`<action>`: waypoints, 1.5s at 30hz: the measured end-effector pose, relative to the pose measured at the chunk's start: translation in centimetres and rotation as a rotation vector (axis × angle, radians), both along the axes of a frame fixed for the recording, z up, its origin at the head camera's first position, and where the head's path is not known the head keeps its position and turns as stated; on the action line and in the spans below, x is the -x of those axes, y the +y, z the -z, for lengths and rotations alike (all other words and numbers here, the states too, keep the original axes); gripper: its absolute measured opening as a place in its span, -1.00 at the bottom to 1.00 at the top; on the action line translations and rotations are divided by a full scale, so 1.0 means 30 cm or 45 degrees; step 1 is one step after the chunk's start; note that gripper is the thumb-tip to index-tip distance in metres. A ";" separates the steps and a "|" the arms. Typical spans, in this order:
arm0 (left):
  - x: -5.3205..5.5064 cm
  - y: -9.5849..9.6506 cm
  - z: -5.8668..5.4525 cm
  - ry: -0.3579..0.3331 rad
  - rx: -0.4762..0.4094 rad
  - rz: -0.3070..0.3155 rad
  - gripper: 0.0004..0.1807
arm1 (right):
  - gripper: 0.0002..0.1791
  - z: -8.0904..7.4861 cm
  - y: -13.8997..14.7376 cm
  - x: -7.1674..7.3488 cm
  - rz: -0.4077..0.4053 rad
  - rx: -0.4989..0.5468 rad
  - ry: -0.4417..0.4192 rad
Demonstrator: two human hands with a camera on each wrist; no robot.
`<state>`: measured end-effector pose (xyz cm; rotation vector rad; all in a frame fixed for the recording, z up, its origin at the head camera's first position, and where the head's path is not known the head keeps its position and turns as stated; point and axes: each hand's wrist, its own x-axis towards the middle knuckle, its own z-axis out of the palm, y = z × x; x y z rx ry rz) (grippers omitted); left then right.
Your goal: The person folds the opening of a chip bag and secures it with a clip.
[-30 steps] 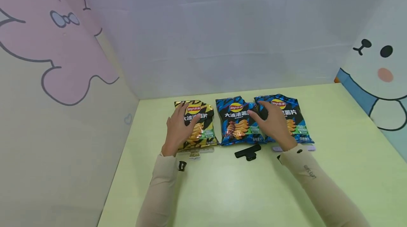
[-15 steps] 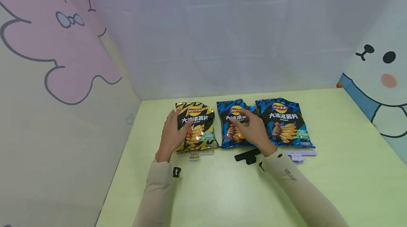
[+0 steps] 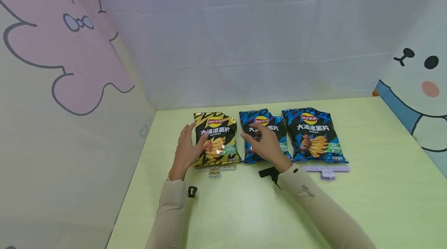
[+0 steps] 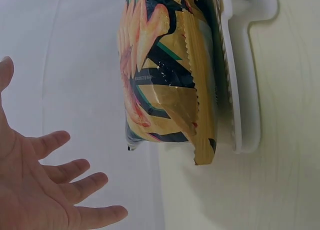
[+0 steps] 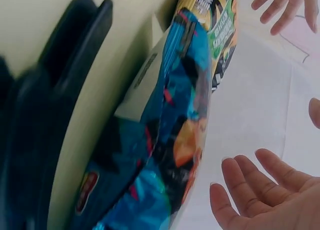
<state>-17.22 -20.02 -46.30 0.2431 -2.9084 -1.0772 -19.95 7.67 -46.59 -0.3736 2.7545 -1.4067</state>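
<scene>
Three chip bags lie side by side on the table: a yellow one (image 3: 223,129) at left, a blue one (image 3: 281,132) in the middle, another blue one (image 3: 310,134) at right. My left hand (image 3: 186,151) hovers at the yellow bag's left edge, fingers spread; the left wrist view shows a gap between hand and bag. Over the middle bag, partly covering it, is my right hand (image 3: 267,145). Its fingers (image 5: 245,187) are relaxed and apart from the bag in the right wrist view. Neither hand holds anything.
Below the bags lie a clear-and-gold bag clip (image 3: 215,170), a black bag clip (image 3: 268,172) partly behind the right sleeve, and a purple bag clip (image 3: 327,169). A white curtain-like wall (image 3: 223,55) stands behind the table (image 3: 230,210), with cartoon-printed walls at both sides.
My right hand has moved left, from between the two blue bags to over the middle one. My left hand has drawn slightly left and toward me off the yellow bag. The bags stay put.
</scene>
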 end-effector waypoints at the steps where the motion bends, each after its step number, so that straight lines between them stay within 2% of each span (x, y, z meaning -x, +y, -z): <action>1: -0.001 -0.003 0.001 -0.001 -0.009 -0.002 -0.09 | -0.37 0.001 -0.006 0.001 -0.008 0.003 0.007; 5: -0.003 -0.016 0.012 0.008 -0.044 -0.005 -0.05 | -0.39 -0.001 -0.027 -0.002 -0.015 0.012 0.010; 11: -0.022 -0.037 0.040 -0.020 -0.037 -0.036 -0.04 | -0.37 0.001 -0.059 -0.014 -0.043 0.016 -0.068; 17: -0.031 -0.046 0.054 -0.003 -0.071 -0.060 -0.03 | -0.32 0.000 -0.099 -0.019 -0.085 0.035 -0.121; 22: -0.029 -0.047 0.059 -0.012 -0.076 -0.075 -0.05 | -0.31 0.000 -0.132 -0.022 -0.109 0.051 -0.171; 27: -0.026 -0.047 0.064 -0.023 -0.079 -0.080 -0.05 | -0.24 -0.003 -0.163 -0.027 -0.084 0.057 -0.214; 37: -0.021 -0.049 0.084 -0.038 -0.122 -0.106 -0.05 | -0.19 0.015 -0.200 -0.037 -0.150 0.072 -0.218; 45: -0.011 -0.041 0.104 -0.057 -0.115 -0.093 -0.07 | -0.12 0.026 -0.217 -0.044 -0.153 0.100 -0.265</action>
